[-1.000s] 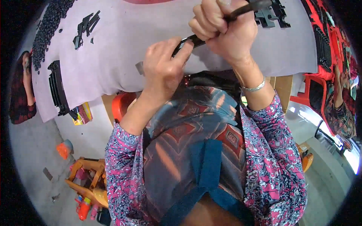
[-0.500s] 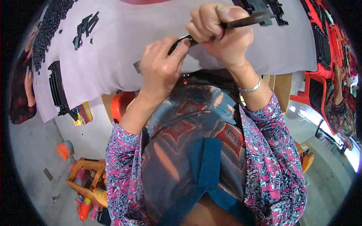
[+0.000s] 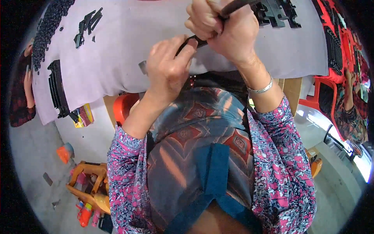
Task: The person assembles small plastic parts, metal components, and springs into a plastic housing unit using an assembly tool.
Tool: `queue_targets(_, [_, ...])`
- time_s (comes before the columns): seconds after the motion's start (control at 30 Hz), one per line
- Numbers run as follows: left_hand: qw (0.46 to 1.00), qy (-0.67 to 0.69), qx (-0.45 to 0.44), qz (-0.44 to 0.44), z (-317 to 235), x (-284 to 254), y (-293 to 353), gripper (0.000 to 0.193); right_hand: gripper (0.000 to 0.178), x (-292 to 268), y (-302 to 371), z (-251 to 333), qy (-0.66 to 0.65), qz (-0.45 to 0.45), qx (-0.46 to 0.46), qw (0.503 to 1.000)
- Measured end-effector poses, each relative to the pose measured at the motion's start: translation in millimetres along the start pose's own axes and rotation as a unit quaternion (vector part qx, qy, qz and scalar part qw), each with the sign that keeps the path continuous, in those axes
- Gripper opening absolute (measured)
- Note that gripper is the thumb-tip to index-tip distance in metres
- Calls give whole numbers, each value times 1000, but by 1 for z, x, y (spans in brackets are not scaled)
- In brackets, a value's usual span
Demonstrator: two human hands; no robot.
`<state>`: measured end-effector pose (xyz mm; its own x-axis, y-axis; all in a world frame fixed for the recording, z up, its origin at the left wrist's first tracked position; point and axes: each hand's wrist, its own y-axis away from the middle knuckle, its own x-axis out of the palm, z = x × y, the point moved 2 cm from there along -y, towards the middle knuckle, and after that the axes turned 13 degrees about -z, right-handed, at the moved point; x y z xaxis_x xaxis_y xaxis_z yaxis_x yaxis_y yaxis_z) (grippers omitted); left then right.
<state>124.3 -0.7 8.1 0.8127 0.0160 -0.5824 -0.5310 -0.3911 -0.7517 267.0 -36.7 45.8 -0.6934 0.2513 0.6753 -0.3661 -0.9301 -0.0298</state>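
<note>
Over the table's near edge my left hand (image 3: pixel 168 65) is closed, thumb and fingers pinching a narrow black strip (image 3: pixel 200 42) that runs toward the other hand. Just left of that hand a small grey flat end (image 3: pixel 142 67) shows; whether it belongs to the strip, I cannot tell. My right hand (image 3: pixel 233 37), higher and to the right, is closed in a fist round a dark rod-shaped tool (image 3: pixel 237 5), whose long end sticks out to the upper right. The tool's kind is not plain, and the fist hides where it meets the strip.
A pale cloth (image 3: pixel 117 43) covers the table. Small black pieces (image 3: pixel 46 35) are heaped at far left, near loose black parts (image 3: pixel 87 27) and a slotted black part (image 3: pixel 57 89). More black parts (image 3: pixel 274 15) lie at upper right. Other people's hands (image 3: pixel 29 82) show at the edges.
My right hand has moved up and slightly left, tilting the tool's far end upward. My left hand keeps its pinch in nearly the same place.
</note>
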Motion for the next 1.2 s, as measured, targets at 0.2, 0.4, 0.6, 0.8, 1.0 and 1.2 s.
queue_targets(0.2, [1000,8,-1,-13,-1,2,-1,25,23,-15,-14,5,571,156,-675,442])
queue_targets(0.4, [999,24,2,-28,5,4,7,27,20,-13,-20,2,509,239,-600,570])
queue_targets(0.6, [1000,8,1,3,-1,-2,-3,21,27,18,-3,17,382,127,-344,848])
queue_targets(0.8, [1000,-7,2,-6,-5,-1,-7,21,30,16,-4,24,346,121,-404,838])
queue_targets(1.0, [1000,-5,6,-22,-3,2,-3,20,38,12,3,5,31,-97,-4,995])
queue_targets(1.2, [1000,-12,0,-2,-4,1,-4,20,50,14,0,15,119,-8,-2,993])
